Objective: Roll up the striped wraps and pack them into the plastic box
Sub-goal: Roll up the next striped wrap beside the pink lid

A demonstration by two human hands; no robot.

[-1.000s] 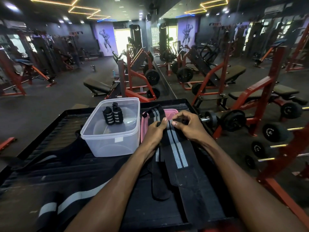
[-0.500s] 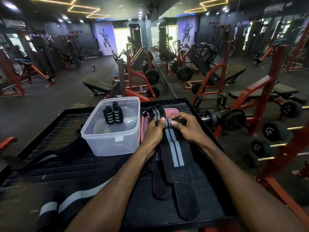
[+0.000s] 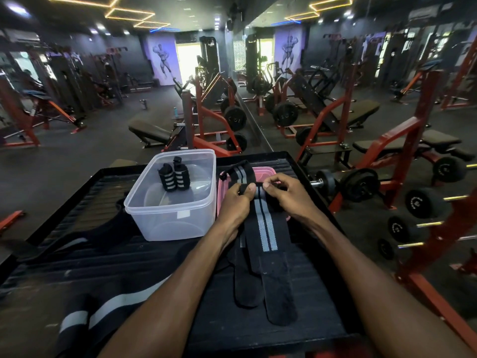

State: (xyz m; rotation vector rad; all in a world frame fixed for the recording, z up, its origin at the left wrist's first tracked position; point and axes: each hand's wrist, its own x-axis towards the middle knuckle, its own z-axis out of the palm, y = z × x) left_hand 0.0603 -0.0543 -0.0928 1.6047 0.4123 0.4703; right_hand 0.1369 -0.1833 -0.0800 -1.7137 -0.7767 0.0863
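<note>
A black wrap with grey stripes [image 3: 265, 233] lies lengthwise on the black table, its far end rolled up between my hands. My left hand [image 3: 236, 202] pinches the roll from the left and my right hand [image 3: 286, 196] pinches it from the right. A second wrap [image 3: 246, 277] lies under it on the left side, and another wrap's end [image 3: 241, 174] rests on the pink lid. The clear plastic box [image 3: 175, 202] stands to the left of my hands with two rolled wraps [image 3: 173, 174] upright inside.
A pink lid [image 3: 268, 171] lies beyond my hands. A wide black belt with a white stripe [image 3: 103, 311] lies across the table's near left. The table's raised rim [image 3: 304, 177] runs along the right; dumbbells [image 3: 361, 184] and red racks stand beyond it.
Both hands have kept rolling the wrap's far end toward me. The flat tail has slid away from me across the table and grown shorter.
</note>
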